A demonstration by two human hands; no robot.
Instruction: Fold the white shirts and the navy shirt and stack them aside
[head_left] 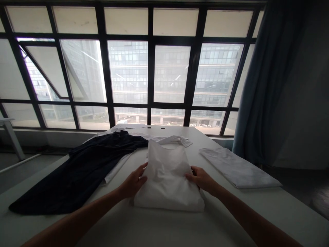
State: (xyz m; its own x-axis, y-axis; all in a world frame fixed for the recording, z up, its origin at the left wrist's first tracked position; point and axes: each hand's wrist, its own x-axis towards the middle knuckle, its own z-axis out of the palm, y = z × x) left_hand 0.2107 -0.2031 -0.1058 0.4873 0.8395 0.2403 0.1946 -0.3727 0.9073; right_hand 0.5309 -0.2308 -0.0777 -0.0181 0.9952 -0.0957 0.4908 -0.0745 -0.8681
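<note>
Left hand (pixel 133 181), right hand (pixel 202 179) outstretched; both clasp folded white garment (pixel 167 181).

The left hand (pixel 133 181) and right hand (pixel 202 179) rest against opposite sides of a folded white garment (pixel 167 178) on a white table (pixel 164 230). A dark garment (pixel 74 175) lies left of the left hand, a folded grey cloth (pixel 239 168) right of the right.

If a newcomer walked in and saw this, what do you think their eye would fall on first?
The tall dark-framed window fills the top of the view, with an office building beyond it. Below, on the white table, a folded white garment lies between the left hand and right hand. A long dark garment is spread to its left, and a pale folded cloth lies to its right.
</note>
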